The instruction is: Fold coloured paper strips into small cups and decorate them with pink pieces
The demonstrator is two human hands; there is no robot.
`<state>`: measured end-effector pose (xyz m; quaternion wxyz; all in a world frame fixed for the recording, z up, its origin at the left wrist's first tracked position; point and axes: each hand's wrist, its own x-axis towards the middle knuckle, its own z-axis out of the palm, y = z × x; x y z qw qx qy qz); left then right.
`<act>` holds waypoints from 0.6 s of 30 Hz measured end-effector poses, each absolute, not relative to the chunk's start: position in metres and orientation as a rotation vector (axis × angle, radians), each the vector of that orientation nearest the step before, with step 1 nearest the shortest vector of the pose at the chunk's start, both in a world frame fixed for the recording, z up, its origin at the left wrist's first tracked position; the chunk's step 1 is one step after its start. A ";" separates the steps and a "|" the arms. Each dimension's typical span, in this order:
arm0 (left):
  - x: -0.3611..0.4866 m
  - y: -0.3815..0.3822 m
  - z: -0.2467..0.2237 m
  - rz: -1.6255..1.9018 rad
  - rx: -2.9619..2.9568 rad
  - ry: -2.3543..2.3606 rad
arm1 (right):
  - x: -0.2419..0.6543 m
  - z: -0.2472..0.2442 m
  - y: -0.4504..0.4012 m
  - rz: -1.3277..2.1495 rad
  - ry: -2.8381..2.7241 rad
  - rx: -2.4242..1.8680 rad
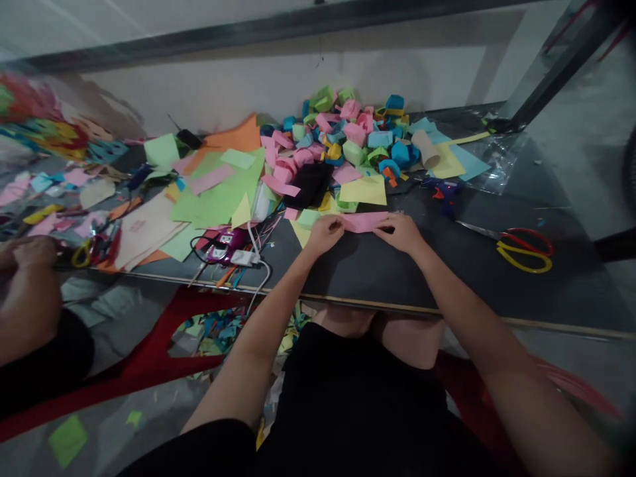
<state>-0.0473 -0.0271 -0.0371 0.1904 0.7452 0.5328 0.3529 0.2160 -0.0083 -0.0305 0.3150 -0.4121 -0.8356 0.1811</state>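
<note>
A strip of pink paper (365, 222) stretches between my two hands, just over the dark tabletop. My left hand (325, 233) pinches its left end, and my right hand (400, 230) pinches the right end. Both hands have thumb and fingers closed on the paper. Behind the strip lie a yellow sheet (364, 190) and a black phone-like object (309, 185). A heap of small folded paper pieces (355, 132) in pink, blue, green and yellow rises at the back.
Scissors (524, 252) with red and yellow handles and a purple glue gun (446, 193) lie at right. A purple power strip (226, 246) with cables sits left, near green sheets (213, 192). Another person's arm (27, 291) rests at far left. Paper scraps (218, 334) lie below.
</note>
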 end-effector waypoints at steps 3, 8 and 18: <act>-0.045 -0.032 -0.034 0.989 2.101 1.394 | 0.214 -0.032 -0.006 0.480 -2.188 -1.131; -0.044 -0.033 -0.032 1.038 2.081 1.408 | 0.212 -0.030 -0.007 0.473 -2.200 -1.198; -0.043 -0.034 -0.029 1.093 2.052 1.438 | 0.217 -0.033 -0.006 0.510 -2.202 -1.237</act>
